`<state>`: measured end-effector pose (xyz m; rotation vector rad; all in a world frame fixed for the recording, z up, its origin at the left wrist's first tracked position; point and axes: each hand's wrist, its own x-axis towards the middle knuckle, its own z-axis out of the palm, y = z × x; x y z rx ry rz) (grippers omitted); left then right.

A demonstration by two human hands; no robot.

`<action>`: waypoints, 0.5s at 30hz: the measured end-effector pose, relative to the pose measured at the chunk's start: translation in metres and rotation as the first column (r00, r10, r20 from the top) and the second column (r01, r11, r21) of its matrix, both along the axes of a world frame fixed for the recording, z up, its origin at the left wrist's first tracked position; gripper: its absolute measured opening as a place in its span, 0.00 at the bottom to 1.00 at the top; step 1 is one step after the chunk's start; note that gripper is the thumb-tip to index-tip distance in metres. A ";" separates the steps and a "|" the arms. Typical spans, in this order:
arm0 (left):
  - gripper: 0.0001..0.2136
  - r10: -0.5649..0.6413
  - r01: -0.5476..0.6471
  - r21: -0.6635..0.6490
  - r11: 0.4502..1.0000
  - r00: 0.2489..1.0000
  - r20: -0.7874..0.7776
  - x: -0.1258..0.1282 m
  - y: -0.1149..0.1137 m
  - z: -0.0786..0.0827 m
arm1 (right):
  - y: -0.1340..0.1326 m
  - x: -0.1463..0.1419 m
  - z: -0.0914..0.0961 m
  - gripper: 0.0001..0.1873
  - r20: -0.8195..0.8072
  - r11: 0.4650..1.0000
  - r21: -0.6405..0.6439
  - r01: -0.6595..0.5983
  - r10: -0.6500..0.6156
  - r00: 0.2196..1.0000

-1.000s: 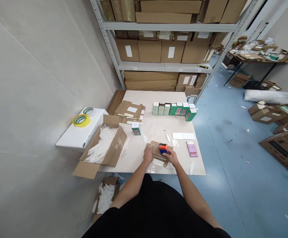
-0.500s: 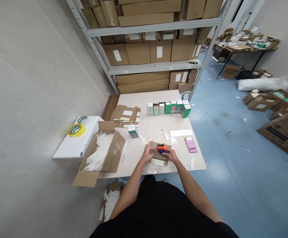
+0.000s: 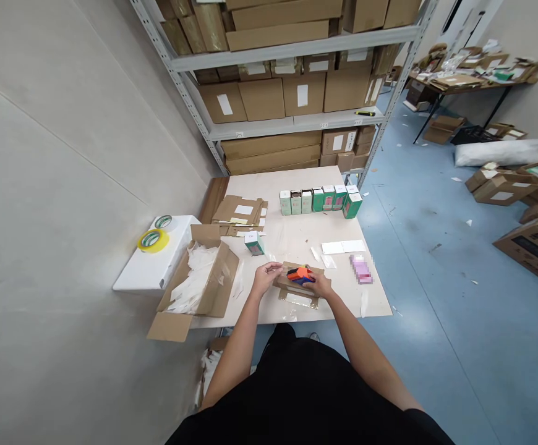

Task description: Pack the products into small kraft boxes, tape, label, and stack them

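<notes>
A small brown cardboard box (image 3: 282, 282) lies near the table's front edge, turned slightly. My right hand (image 3: 318, 284) is closed around an orange and blue tape dispenser (image 3: 300, 274), which sits over the top of the box. At the box's left end is my left hand (image 3: 267, 276), its fingers stretched toward the corner; any tape between them is too small to make out. Under the near side of the box, a flat piece of cardboard with a white label (image 3: 300, 300) sticks out. A single green and white carton (image 3: 254, 243) stands beyond my left hand.
A row of green and white cartons (image 3: 318, 201) stands at the back of the table. Flattened cardboard (image 3: 239, 211) lies at the left, behind an open box (image 3: 222, 284) of white packing material. White labels (image 3: 343, 247) and a blurred pink stack (image 3: 360, 270) lie at the right.
The box has turned, and the tape dispenser has tilted and shifted left over it. My left hand has moved slightly left, its fingers now straighter. The camera view has shifted a little.
</notes>
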<state>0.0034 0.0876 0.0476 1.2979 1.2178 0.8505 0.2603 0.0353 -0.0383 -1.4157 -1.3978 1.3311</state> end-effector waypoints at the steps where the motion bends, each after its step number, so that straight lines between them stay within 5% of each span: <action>1: 0.21 0.055 -0.055 -0.008 0.998 0.998 -0.025 -0.001 0.003 0.000 | 0.000 0.000 0.001 0.21 -0.002 1.000 0.003 -0.004 0.004 1.000; 8: 0.16 0.349 -0.344 0.063 0.937 0.917 -0.192 -0.010 0.030 -0.030 | 0.000 0.005 0.022 0.27 -0.016 1.000 0.022 -0.003 0.003 1.000; 15: 0.16 0.406 -0.438 -0.213 0.873 0.896 -0.177 -0.008 0.034 -0.079 | 0.002 0.006 0.018 0.21 0.161 0.990 0.047 0.135 -0.141 0.977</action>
